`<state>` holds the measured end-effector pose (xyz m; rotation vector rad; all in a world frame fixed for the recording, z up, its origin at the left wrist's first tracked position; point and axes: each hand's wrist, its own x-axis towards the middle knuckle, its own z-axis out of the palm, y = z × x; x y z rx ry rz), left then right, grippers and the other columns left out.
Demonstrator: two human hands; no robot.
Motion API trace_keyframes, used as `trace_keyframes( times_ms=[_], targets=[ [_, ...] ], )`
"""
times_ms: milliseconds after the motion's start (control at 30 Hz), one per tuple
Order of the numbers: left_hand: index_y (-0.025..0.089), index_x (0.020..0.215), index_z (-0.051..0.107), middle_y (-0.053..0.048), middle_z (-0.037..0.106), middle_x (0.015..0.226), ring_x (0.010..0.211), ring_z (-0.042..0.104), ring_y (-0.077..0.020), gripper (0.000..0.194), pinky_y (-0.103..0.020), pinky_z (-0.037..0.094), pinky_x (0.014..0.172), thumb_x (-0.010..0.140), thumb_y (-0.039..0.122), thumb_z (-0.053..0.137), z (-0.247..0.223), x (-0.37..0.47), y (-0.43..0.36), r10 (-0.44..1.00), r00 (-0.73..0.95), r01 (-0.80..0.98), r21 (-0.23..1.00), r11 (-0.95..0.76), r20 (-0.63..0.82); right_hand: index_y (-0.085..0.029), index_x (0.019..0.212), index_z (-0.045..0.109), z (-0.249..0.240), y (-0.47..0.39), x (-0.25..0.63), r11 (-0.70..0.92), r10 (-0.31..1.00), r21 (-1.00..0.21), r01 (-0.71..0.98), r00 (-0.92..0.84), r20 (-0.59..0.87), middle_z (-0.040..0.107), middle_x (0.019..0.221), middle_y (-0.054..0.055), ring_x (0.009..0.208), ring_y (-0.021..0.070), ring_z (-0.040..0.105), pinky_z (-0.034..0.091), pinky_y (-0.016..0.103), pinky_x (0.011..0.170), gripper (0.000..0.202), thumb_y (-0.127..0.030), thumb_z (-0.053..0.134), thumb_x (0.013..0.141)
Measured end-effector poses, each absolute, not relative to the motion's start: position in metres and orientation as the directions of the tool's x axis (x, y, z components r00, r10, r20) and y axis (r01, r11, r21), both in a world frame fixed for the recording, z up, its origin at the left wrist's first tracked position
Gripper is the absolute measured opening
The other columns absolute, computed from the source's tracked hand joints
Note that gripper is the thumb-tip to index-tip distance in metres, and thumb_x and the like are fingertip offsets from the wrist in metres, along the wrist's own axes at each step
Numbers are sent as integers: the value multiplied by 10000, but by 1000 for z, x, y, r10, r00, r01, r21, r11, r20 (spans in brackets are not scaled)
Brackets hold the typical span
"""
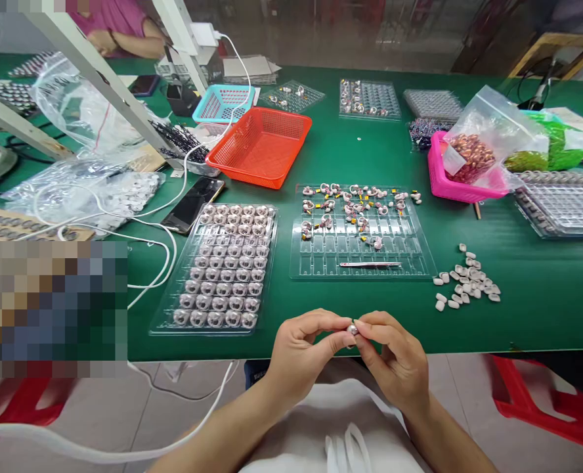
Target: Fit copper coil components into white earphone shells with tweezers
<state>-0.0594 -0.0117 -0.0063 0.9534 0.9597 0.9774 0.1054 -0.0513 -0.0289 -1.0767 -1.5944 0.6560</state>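
Observation:
Between my two hands, at the table's front edge, is a small shiny silver rounded part (352, 329). My left hand (307, 345) pinches it from the left with thumb and forefinger, and my right hand (392, 355) pinches it from the right; the fingertips cover most of it. Beyond my hands lies a clear tray (316, 266) with small white and yellow wired parts in its far rows. Tweezers (370, 265) rest across its near side. To the left stands a clear tray of silver rounded parts (218, 301). Loose small white pieces (473, 284) lie scattered to the right.
A red basket (259, 148), a blue basket (225, 104) and a phone (193, 205) are at the back left, with white cables crossing there. A pink basket (442, 177) holds a bag of copper-coloured parts. Stacked trays (567, 203) stand far right. Another person's arm (141, 41) shows across the table.

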Motion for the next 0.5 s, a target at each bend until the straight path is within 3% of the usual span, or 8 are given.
trace_keyframes(
  times_ms=[100, 267, 500],
  targets=[
    [212, 765, 825, -47, 780, 784, 747, 695, -184, 76, -262, 558, 696, 704, 171, 845, -8, -59, -13, 937, 269, -225, 932, 285, -222, -255, 1104, 657, -28, -51, 108, 408, 910, -872, 271, -43, 412, 681, 941, 34, 828, 163, 655, 545, 275, 697, 374, 25, 631, 857],
    [201, 784, 818, -52, 778, 794, 757, 694, -192, 76, -273, 549, 715, 712, 188, 838, -9, -61, -12, 927, 291, -155, 944, 291, -237, -273, 1045, 678, -26, -49, 114, 188, 981, -968, 164, -77, 178, 686, 906, 17, 808, 159, 659, 541, 259, 703, 244, -80, 644, 900],
    [172, 810, 813, -71, 774, 790, 739, 697, -201, 78, -288, 531, 711, 740, 205, 807, -5, -61, -12, 951, 267, 16, 988, 154, -153, -285, 1029, 712, -33, -50, 114, 32, 997, -999, -12, -72, 33, 680, 936, 26, 844, 168, 666, 556, 261, 730, 167, -165, 639, 939]
  ],
)
